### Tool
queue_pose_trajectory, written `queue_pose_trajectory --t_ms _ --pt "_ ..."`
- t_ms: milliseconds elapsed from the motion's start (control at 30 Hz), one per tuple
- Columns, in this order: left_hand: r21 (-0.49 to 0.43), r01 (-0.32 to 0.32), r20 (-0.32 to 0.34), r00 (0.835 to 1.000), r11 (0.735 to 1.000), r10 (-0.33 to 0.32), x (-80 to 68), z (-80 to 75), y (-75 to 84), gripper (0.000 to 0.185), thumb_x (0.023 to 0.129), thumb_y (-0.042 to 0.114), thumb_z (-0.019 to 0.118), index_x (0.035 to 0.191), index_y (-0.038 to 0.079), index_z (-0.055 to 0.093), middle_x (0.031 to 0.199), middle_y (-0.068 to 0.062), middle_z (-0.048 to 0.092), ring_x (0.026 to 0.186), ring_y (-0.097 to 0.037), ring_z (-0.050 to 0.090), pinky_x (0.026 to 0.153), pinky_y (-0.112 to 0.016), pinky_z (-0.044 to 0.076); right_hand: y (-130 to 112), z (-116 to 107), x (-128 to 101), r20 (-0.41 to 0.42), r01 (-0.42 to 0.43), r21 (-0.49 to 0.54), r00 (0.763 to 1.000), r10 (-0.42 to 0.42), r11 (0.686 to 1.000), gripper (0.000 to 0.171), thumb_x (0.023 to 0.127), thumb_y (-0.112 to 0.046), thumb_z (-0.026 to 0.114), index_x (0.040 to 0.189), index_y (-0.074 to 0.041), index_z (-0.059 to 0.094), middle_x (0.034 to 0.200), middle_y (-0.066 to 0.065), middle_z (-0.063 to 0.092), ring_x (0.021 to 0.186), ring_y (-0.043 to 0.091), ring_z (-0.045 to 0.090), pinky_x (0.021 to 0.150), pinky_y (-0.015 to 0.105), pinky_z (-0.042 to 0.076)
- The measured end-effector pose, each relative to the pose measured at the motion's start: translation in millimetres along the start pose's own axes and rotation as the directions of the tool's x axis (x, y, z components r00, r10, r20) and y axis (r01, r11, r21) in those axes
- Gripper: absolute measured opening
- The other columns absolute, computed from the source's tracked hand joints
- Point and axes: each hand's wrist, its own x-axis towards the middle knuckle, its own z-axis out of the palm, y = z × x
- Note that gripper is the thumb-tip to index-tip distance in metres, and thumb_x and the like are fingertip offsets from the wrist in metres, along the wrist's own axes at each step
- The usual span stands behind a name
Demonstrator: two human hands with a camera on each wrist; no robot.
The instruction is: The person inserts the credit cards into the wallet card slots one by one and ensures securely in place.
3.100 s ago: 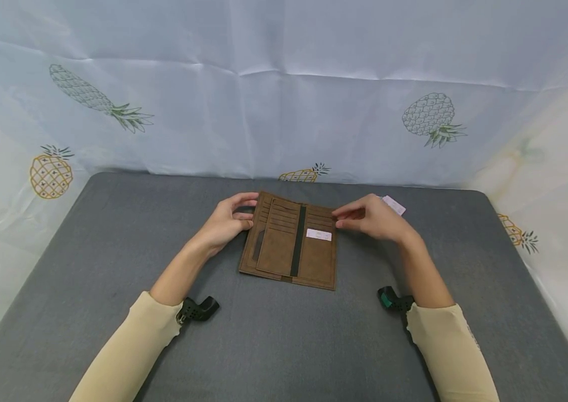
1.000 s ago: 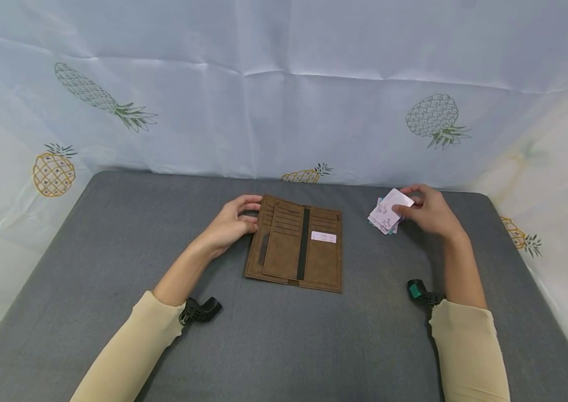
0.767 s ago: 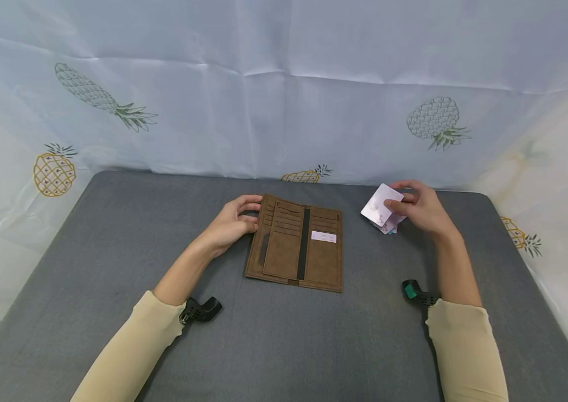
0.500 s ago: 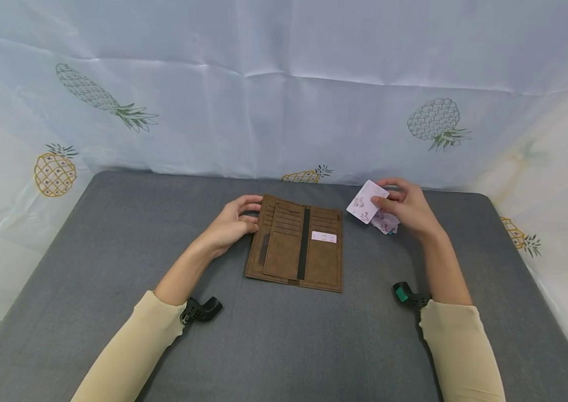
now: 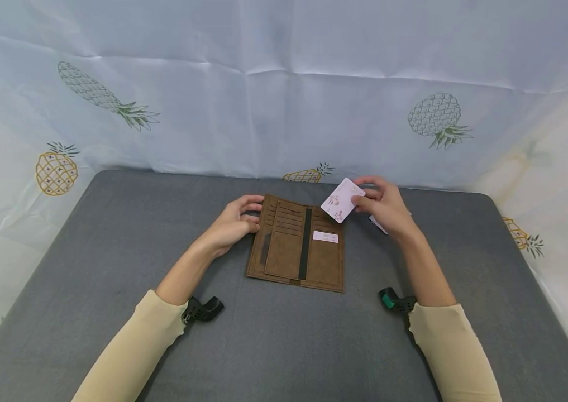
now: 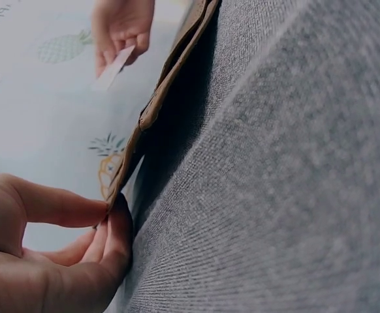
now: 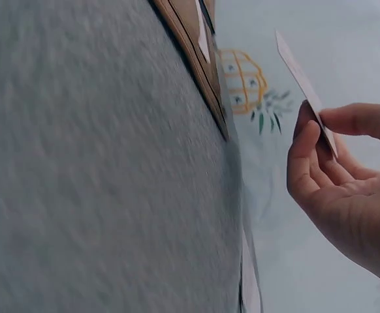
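Note:
An open brown wallet with rows of card slots lies at the middle of the table. My left hand pinches its left edge between thumb and fingers; the left wrist view shows that edge raised a little off the cloth. My right hand holds a pink patterned card between thumb and fingertips, raised over the wallet's upper right corner. In the right wrist view the card is seen nearly edge-on, above the table. A white card sticks out of a slot in the wallet's right half.
More cards lie on the grey table beneath the right hand, mostly hidden by it. Behind the table's far edge hangs a pale curtain printed with pineapples. A black wrist camera sits on the right forearm.
The right hand left the wallet for the card pile, picked up the pink card and brought it left over the wallet's upper right corner. The left hand kept its hold on the wallet.

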Motion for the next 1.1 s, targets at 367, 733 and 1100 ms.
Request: queue_pose_trajectory --t_ms 367,733,1100 --pt "0.017 0.000 -0.007 1.000 1.000 0.000 0.7 4.8 2.5 0.071 0.102 -0.012 0.054 0.168 0.010 0.036 0.165 -0.021 0.045 0.138 -0.040 0.056 0.106 -0.043 0.054 -7 32 2 0.032 0.049 0.022 0.998 -0.050 0.999 0.041 0.102 -0.001 0.069 0.142 0.002 0.058 0.118 0.026 0.077 0.087 0.012 0.076 0.084 0.032 0.065" --pt "0.025 -0.012 -0.021 1.000 1.000 0.013 5.2 6.3 1.5 0.072 0.101 -0.014 0.055 0.167 0.009 0.038 0.162 -0.022 0.048 0.130 -0.037 0.060 0.098 -0.036 0.055 -9 54 2 0.118 0.074 -0.051 0.991 -0.068 0.996 0.038 0.101 -0.005 0.073 0.137 0.000 0.060 0.114 0.030 0.079 0.081 0.023 0.080 0.079 0.033 0.066" --pt "0.019 -0.008 -0.028 1.000 1.000 0.009 3.9 7.0 3.0 0.072 0.100 -0.013 0.056 0.166 0.010 0.040 0.162 -0.021 0.049 0.128 -0.035 0.060 0.097 -0.034 0.055 -13 59 -1 0.209 0.093 -0.047 0.975 -0.081 0.995 0.036 0.102 0.001 0.070 0.136 0.001 0.058 0.106 0.030 0.079 0.081 0.025 0.081 0.077 0.033 0.066"
